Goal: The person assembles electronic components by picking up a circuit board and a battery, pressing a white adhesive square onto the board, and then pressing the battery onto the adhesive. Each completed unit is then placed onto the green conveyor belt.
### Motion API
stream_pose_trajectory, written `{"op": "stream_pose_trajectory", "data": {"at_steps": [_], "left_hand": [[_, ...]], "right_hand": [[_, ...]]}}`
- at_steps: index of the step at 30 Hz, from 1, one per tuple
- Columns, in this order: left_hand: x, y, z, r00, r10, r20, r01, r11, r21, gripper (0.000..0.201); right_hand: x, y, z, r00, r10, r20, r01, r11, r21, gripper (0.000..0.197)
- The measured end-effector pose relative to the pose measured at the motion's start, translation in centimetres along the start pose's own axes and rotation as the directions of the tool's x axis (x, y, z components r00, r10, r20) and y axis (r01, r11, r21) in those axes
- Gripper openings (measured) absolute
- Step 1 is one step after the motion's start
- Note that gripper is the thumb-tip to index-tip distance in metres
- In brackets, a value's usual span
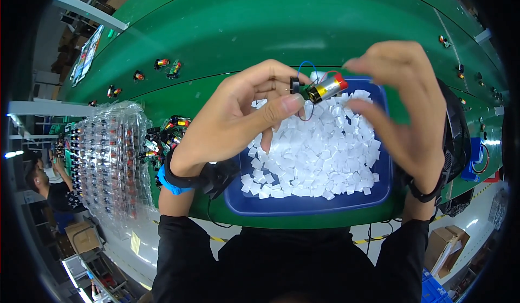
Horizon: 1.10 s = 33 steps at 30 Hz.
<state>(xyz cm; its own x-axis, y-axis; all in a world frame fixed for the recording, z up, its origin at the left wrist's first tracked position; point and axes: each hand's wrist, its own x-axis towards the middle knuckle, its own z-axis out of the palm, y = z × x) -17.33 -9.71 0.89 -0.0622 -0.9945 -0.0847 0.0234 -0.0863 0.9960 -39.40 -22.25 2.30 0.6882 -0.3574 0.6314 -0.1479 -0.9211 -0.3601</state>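
Above a blue tray (303, 207), my left hand (233, 111) pinches a small wired assembly between thumb and fingers. Its parts are a silver and yellow cylindrical battery (325, 89) with a red end, and a small round black piece (294, 85). Blue, red and dark thin wires loop around them; the exact grip point is partly hidden behind my thumb. To the right of the battery, my right hand (409, 97) is open, thumb and fingers curved apart with a gap between them. Many small white square pieces (311, 157) lie spread in the tray.
Left of the tray sit a heap of similar battery assemblies (173, 127) and a clear plastic tray stack (111, 157) filled with them. More lie scattered on the green table (244, 27). A dark bag (457, 135) stands at the right. Another person (51, 181) works at far left.
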Motion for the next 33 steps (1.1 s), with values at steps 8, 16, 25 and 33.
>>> {"op": "stream_pose_trajectory", "data": {"at_steps": [8,16,25,33], "left_hand": [[0.3,-0.5,1.0,0.996,0.088,-0.026,-0.082,0.984,0.156,0.032],[0.5,-0.9,1.1,0.995,-0.078,-0.058,0.070,0.990,-0.124,0.024],[-0.3,-0.9,3.0,0.981,0.065,-0.181,-0.031,0.982,0.184,0.033],[-0.3,-1.0,2.9,0.968,0.140,-0.206,-0.069,0.946,0.318,0.041]], "right_hand": [[-0.8,-0.4,2.3,0.966,-0.258,0.026,0.259,0.948,-0.185,0.039],[-0.7,-1.5,2.9,0.960,-0.280,-0.008,0.268,0.926,-0.264,0.037],[-0.9,-1.6,2.9,0.960,-0.271,-0.072,0.246,0.937,-0.249,0.030],[-1.0,-2.0,2.5,0.975,-0.219,-0.043,0.203,0.950,-0.237,0.032]]}}
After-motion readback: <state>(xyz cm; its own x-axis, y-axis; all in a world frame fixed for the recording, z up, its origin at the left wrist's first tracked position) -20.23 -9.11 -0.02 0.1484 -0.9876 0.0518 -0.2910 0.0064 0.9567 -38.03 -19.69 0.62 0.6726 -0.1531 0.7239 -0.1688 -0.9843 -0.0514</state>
